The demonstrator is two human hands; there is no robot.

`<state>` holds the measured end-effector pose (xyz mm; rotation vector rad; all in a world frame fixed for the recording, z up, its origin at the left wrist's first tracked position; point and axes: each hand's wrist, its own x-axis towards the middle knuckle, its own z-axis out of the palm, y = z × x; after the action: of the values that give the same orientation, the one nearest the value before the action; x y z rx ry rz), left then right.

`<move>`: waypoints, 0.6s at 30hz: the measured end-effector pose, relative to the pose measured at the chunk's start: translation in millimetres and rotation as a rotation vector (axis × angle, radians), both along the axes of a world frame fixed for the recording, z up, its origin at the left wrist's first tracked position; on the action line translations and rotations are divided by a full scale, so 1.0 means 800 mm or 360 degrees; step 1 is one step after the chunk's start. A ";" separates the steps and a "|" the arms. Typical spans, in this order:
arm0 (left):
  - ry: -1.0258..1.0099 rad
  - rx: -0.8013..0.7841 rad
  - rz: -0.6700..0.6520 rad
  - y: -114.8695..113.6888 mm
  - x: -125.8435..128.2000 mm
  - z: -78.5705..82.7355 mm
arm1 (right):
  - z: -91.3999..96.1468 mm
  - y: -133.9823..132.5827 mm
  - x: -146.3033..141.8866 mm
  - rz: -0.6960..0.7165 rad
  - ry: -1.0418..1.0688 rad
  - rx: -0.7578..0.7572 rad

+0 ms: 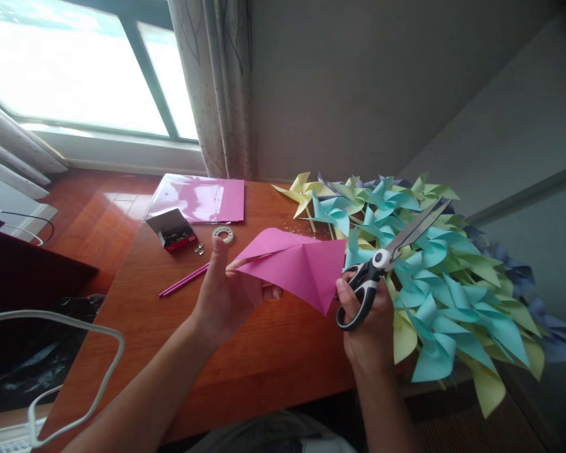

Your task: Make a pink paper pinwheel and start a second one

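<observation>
A creased square sheet of pink paper (283, 261) is held above the table, with a cut running in from its left side. My left hand (233, 296) supports it from the left, fingers beneath and between the cut edges, thumb raised clear of the sheet. On the other side my right hand (370, 314) grips black-and-white scissors (381, 259) by the handles, blades pointing up and right, away from the paper. My right thumb is close to the sheet's right corner; whether it pinches that corner I cannot tell.
Several paper pinwheels (424, 270) in turquoise, yellow and purple are piled on the right. On the wooden table (245, 365) are pink sheets in a plastic sleeve (198, 198), a small open box (172, 231), a tape roll (223, 235) and pink sticks (183, 280).
</observation>
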<state>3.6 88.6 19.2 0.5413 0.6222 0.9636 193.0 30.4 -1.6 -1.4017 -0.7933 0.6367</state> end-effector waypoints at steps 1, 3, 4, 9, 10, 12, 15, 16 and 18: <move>0.0005 0.0046 -0.0005 -0.001 0.001 -0.003 | 0.001 0.001 -0.001 -0.0026 -0.0052 0.0011; 0.0067 0.0153 -0.0005 -0.005 0.004 -0.008 | 0.002 0.001 -0.003 -0.0087 -0.0173 0.0021; 0.0129 0.0200 0.0009 -0.007 0.006 -0.010 | 0.002 0.001 -0.005 -0.0110 -0.0229 0.0017; 0.0489 0.0262 -0.0001 -0.016 0.018 -0.010 | 0.009 -0.001 -0.017 -0.0111 -0.0341 -0.0011; 0.0528 0.0258 -0.0007 -0.017 0.020 -0.008 | 0.011 -0.002 -0.020 -0.0106 -0.0349 -0.0021; 0.0585 0.0259 0.0006 -0.019 0.023 -0.004 | 0.014 -0.003 -0.025 -0.0098 -0.0357 -0.0040; 0.0641 0.0263 0.0044 -0.019 0.025 -0.001 | 0.017 -0.004 -0.027 -0.0058 -0.0343 -0.0066; 0.0648 0.0265 0.0060 -0.019 0.025 -0.001 | 0.017 -0.005 -0.026 -0.0043 -0.0337 -0.0079; 0.0646 0.0277 0.0087 -0.018 0.024 -0.001 | 0.016 -0.007 -0.022 0.0002 -0.0322 -0.0114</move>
<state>22.6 74.3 18.1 0.8913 0.9239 0.9716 175.5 24.5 11.5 -1.5479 -0.9384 0.5340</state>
